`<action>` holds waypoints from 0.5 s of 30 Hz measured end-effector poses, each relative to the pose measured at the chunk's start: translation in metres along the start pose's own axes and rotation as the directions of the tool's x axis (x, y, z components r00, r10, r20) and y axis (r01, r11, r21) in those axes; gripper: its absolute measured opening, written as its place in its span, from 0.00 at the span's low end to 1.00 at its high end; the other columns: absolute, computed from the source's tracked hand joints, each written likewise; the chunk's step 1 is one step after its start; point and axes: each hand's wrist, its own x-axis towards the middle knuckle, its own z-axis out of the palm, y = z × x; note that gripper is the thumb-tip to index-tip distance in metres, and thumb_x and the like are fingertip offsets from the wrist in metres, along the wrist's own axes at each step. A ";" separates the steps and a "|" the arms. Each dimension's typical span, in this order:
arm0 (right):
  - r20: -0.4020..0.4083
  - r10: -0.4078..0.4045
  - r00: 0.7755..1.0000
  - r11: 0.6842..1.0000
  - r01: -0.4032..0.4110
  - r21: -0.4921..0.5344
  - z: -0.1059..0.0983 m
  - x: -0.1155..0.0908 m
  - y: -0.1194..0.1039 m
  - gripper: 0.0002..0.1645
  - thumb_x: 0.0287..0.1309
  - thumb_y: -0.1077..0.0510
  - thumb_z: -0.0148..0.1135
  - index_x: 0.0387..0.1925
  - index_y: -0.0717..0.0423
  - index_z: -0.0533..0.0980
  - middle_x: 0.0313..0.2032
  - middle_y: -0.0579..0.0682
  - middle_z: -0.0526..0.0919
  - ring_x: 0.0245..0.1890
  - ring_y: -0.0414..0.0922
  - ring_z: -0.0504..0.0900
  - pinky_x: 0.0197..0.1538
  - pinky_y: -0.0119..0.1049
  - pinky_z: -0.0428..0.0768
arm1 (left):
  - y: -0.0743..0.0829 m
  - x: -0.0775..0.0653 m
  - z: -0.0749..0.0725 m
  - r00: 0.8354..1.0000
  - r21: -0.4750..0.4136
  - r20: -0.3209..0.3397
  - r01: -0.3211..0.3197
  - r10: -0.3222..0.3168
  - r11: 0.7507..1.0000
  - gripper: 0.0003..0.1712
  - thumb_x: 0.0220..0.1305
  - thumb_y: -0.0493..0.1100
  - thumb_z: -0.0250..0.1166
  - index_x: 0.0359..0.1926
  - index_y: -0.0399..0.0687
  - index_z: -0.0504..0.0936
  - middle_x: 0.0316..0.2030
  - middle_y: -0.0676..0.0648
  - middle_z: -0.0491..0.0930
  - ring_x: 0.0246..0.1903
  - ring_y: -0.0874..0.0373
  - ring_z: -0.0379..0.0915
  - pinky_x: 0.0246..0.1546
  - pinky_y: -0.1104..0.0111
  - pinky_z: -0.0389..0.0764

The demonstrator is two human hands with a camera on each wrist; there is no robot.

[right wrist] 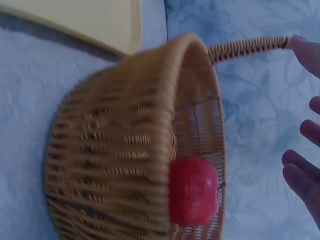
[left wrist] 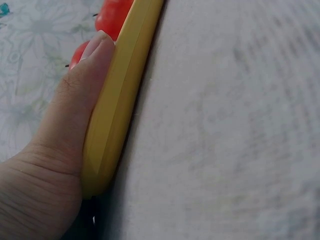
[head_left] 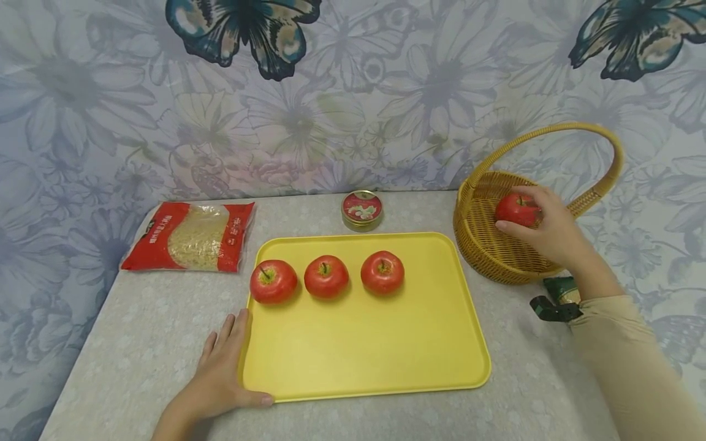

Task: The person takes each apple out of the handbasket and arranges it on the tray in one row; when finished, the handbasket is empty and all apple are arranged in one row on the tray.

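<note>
My left hand (head_left: 219, 372) rests at the near left corner of a yellow tray (head_left: 364, 349). Its fingers lie straight along the left side and its thumb along the front edge; the left wrist view shows the thumb (left wrist: 75, 100) against the tray's rim. On the tray, three red apples (head_left: 326, 277) stand in a row along the back left. At the right, my right hand (head_left: 557, 236) is over a wicker basket (head_left: 485, 251) with a red apple (head_left: 514, 209) inside. In the right wrist view, its spread fingers (right wrist: 302, 177) are apart from the basket's apple (right wrist: 194, 192).
A red bag of pale dry food (head_left: 195, 237) lies at the back left. Behind the tray stands a round red-lidded tin (head_left: 361, 211). The basket's tall handle (head_left: 601, 138) arches beside my right hand. A green packet (head_left: 562, 289) sits in front of the basket, partly hidden by my wrist.
</note>
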 end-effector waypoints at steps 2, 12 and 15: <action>0.021 0.024 0.999 1.000 -0.024 -0.016 -0.006 0.005 0.006 0.48 0.52 0.40 0.66 0.70 0.51 0.58 0.64 0.64 0.60 0.57 0.65 0.65 0.51 0.64 0.70 | -0.001 0.001 0.001 1.000 0.008 0.006 0.008 -0.008 1.000 0.88 0.20 0.80 0.70 0.74 0.51 0.29 0.74 0.37 0.36 0.73 0.37 0.27 0.69 0.51 0.18; 0.074 0.057 0.996 0.997 -0.054 -0.047 -0.025 0.035 0.027 0.49 0.56 0.39 0.62 0.71 0.56 0.54 0.68 0.66 0.56 0.60 0.69 0.62 0.55 0.67 0.64 | -0.004 0.002 0.003 0.999 0.032 0.016 0.033 -0.033 0.999 0.89 0.18 0.82 0.69 0.74 0.53 0.27 0.74 0.35 0.37 0.73 0.37 0.28 0.69 0.52 0.15; 0.109 0.083 0.991 0.995 -0.076 -0.064 -0.028 0.044 0.030 0.51 0.55 0.38 0.61 0.71 0.59 0.53 0.67 0.67 0.57 0.60 0.69 0.63 0.56 0.67 0.65 | -0.005 0.003 0.003 0.999 0.032 0.015 0.031 -0.032 0.999 0.89 0.18 0.82 0.68 0.74 0.53 0.27 0.74 0.35 0.37 0.73 0.37 0.28 0.69 0.54 0.15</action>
